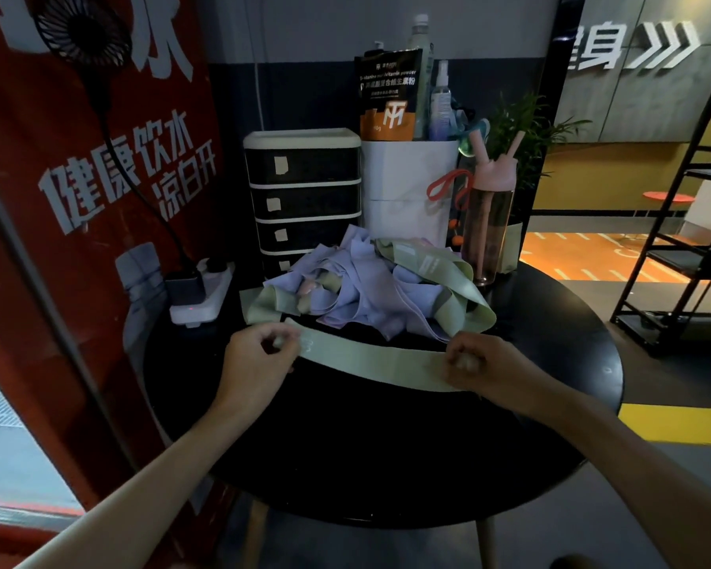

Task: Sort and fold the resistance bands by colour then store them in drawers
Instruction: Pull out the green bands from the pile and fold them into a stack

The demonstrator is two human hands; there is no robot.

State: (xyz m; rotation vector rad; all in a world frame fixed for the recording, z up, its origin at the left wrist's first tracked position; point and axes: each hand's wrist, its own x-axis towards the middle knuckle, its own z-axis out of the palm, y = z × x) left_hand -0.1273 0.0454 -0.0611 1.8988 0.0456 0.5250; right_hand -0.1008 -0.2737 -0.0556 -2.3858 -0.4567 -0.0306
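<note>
Bottom drawer of drawer unit point(302, 190), behind pile of bands point(358, 289): mostly hidden by pile. Drawer labels: too small to read. Base of white bin point(407, 186), behind pile: covered. Green band point(370, 361), in front of pile: ends hidden inside left hand point(259, 355) and right hand point(481, 363); white print blurred. Pile itself: band count untellable. Fan point(83, 30), up-left of pile: cut by top edge.

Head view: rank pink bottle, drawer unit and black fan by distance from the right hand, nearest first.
1. pink bottle: back right, straight behind the right hand.
2. drawer unit: back left, beyond the band pile.
3. black fan: high up, far left.
</note>
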